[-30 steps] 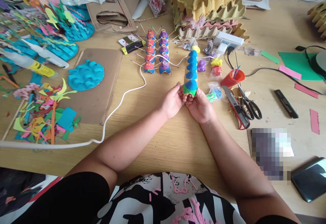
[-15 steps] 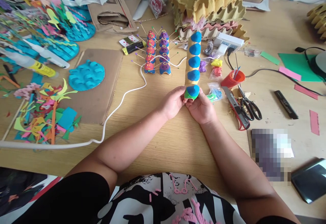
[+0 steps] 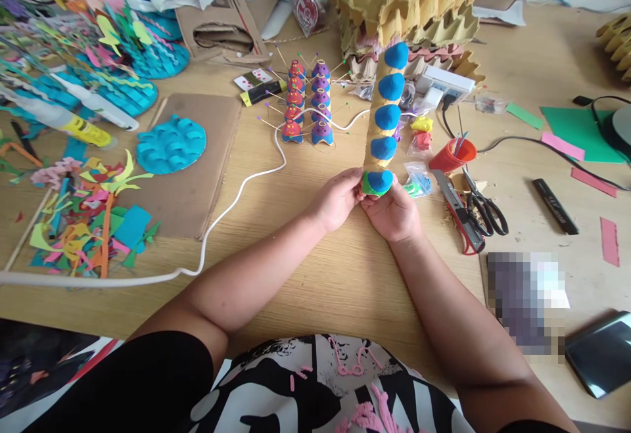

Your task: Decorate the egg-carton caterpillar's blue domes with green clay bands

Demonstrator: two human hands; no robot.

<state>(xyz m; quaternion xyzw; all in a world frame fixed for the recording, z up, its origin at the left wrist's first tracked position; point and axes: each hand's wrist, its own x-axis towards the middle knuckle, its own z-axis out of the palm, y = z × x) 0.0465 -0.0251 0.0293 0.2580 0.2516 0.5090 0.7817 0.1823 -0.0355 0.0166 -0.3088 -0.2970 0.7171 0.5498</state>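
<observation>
A yellow egg-carton strip [image 3: 385, 101] with several blue clay-like caps stands up from both hands, its top leaning right. Green material shows around its lowest cap. My left hand [image 3: 338, 200] grips the lower end from the left, and my right hand [image 3: 394, 213] grips it from the right; some fingertips are hidden beneath it. Beyond and to the left are a red decorated strip [image 3: 294, 101] and a purple decorated strip [image 3: 321, 101], both with blue edges and pins sticking out.
Scissors [image 3: 486, 209], a cutter [image 3: 458, 213] and a red cup [image 3: 452, 154] lie to the right. A white cable [image 3: 241, 190] crosses the table. Leftward are cardboard [image 3: 182, 203], a blue disc [image 3: 171, 145] and paper scraps [image 3: 89, 223]. Stacked egg trays [image 3: 409, 6] stand behind.
The strip's top has tilted further right in the hands, and its caps look slightly turned. Both hands keep their hold. The whole view has shifted slightly.
</observation>
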